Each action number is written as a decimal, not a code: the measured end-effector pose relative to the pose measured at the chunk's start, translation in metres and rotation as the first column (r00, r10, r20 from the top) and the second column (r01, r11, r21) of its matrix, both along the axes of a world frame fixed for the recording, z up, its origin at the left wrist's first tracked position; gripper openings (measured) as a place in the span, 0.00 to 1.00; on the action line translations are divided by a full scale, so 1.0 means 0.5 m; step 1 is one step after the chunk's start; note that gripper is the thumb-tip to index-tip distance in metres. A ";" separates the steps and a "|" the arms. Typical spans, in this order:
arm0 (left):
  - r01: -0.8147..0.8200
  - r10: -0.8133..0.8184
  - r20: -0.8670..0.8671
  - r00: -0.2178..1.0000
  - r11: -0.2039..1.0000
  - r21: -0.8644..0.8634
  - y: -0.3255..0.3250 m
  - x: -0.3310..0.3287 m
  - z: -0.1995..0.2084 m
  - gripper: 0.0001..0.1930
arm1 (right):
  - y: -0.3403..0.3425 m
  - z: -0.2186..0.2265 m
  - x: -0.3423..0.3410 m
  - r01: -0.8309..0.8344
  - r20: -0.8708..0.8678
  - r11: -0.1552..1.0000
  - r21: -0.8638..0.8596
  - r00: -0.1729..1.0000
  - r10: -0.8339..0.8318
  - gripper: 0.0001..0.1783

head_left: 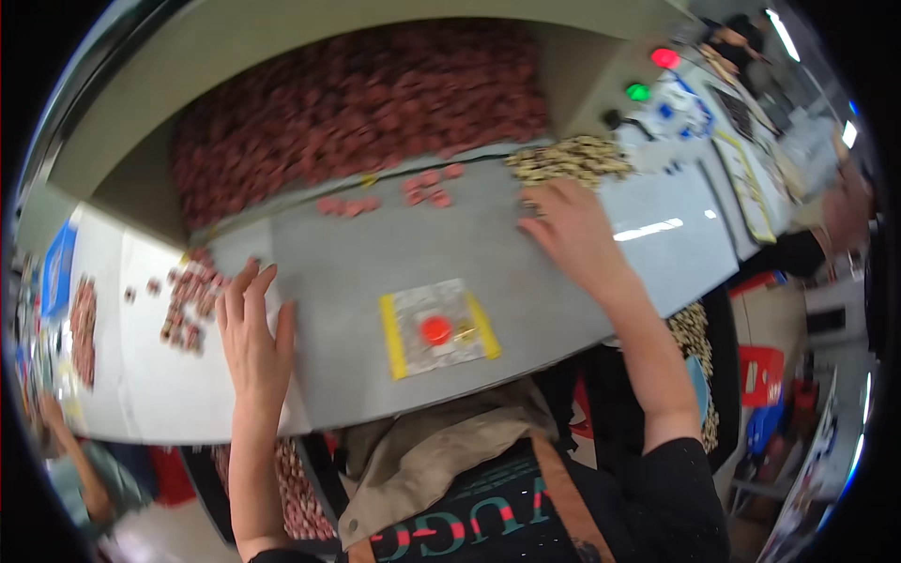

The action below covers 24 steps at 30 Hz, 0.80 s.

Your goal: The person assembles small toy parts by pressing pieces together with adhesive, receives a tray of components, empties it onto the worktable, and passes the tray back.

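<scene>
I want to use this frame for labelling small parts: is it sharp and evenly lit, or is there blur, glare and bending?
Head view: fisheye bends the grey table edges toward a black rim; the left hand and right hand look soft with motion blur; a white glare streak lies on the table; the red pieces merge indistinctly.

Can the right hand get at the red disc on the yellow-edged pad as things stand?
Probably yes: the right hand lies flat on the grey worktop up by the speckled pieces, and bare surface separates it from the red disc.

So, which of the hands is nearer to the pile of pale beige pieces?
Right. The right hand lies just below the pale beige pile, fingertips at its edge; the left hand rests far off, beside the small reddish pieces.
</scene>
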State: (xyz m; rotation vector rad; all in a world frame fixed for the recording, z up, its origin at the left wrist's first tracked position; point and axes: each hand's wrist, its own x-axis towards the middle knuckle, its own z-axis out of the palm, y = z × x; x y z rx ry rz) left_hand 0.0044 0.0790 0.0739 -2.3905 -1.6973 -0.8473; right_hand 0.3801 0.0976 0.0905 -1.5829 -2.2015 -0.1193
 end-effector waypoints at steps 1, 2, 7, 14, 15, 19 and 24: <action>0.047 -0.047 0.016 0.999 0.999 0.021 0.019 0.047 0.014 0.20 | 0.012 -0.015 0.028 -0.007 0.030 0.999 0.040 1.000 0.006 0.13; 0.166 -0.163 0.071 0.984 0.985 -0.039 0.035 0.096 0.027 0.20 | 0.026 -0.035 0.046 -0.020 0.057 0.997 0.077 0.998 0.015 0.12; 0.536 -0.531 0.151 0.834 0.844 0.014 0.108 0.317 0.056 0.20 | 0.009 -0.025 0.050 -0.005 0.006 0.991 0.133 1.000 0.004 0.09; 0.566 -0.558 -0.122 0.821 0.823 0.050 0.146 0.368 0.020 0.16 | -0.023 0.003 0.089 -0.018 0.003 0.989 0.149 1.000 0.018 0.08; 0.548 -0.547 -0.046 0.836 0.836 0.028 0.140 0.355 0.019 0.15 | -0.038 0.023 0.081 -0.022 -0.042 0.990 0.137 0.999 0.028 0.09; 0.491 -0.430 0.327 0.842 0.861 -0.133 0.116 0.335 0.048 0.11 | -0.057 0.046 0.054 -0.063 -0.281 0.985 0.159 0.954 0.106 0.10; 0.417 -0.366 0.289 0.884 0.898 -0.138 0.121 0.318 0.045 0.10 | -0.106 0.039 0.020 -0.251 -0.462 0.962 -0.108 0.869 0.175 0.11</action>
